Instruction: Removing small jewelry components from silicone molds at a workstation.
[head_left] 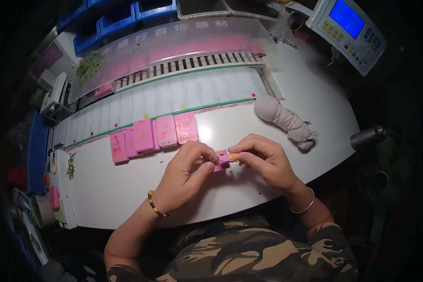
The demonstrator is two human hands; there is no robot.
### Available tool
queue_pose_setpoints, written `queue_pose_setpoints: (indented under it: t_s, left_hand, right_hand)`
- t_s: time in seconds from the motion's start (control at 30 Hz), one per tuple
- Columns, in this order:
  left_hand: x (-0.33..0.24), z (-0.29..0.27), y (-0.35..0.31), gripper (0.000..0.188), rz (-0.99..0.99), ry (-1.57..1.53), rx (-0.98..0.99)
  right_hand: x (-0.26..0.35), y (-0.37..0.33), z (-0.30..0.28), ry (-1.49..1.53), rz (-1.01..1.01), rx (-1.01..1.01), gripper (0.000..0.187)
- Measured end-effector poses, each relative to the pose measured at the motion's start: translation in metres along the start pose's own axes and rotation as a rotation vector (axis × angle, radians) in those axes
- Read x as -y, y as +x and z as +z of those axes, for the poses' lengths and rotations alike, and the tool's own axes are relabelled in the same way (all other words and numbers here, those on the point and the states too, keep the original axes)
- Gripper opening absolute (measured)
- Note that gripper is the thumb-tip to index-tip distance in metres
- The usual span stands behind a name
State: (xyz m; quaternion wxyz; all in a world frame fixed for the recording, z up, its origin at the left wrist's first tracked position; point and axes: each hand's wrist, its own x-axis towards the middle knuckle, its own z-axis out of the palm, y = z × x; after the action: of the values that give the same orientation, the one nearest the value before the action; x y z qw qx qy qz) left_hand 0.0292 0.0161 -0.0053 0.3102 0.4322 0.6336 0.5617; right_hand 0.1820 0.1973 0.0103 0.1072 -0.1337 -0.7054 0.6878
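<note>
A small pink rubber mould (221, 165) is held above the white table, between my two hands. My left hand (185, 171) is closed on its left side, thumb and forefinger pinching it. At its right end, my right hand (267, 162) pinches a yellow piece (233, 157) that touches the pink mould. My fingers cover part of both, so the exact shape of the yellow piece cannot be made out. Just beyond my left hand stands a row of several pink mould blocks (143, 135) with handwritten marks.
A tied whitish cloth bundle (283, 120) lies beyond my right hand. Behind the blocks runs a long pale tray (174, 105) edged in green, under a clear cover (183, 40). A control panel (348, 33) with a blue screen stands far right. Blue bins (117, 23) line the back.
</note>
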Motion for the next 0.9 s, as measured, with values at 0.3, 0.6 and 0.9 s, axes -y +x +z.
queue_pose_setpoints:
  t_s: [0.3,0.6,0.9]
  left_hand:
    - [-0.009,-0.006,0.006,0.019,0.093,0.223,0.090]
    - [-0.001,-0.009,0.014,0.019,0.232,0.417,0.137]
    - [-0.001,-0.009,0.013,0.039,0.195,0.308,0.183]
  right_hand:
    - [0.010,0.000,0.006,-0.586,-0.381,0.098,0.022]
    - [0.014,-0.003,0.012,-0.612,-0.439,0.254,0.015]
    - [0.005,-0.011,-0.012,0.059,0.066,0.128,0.014]
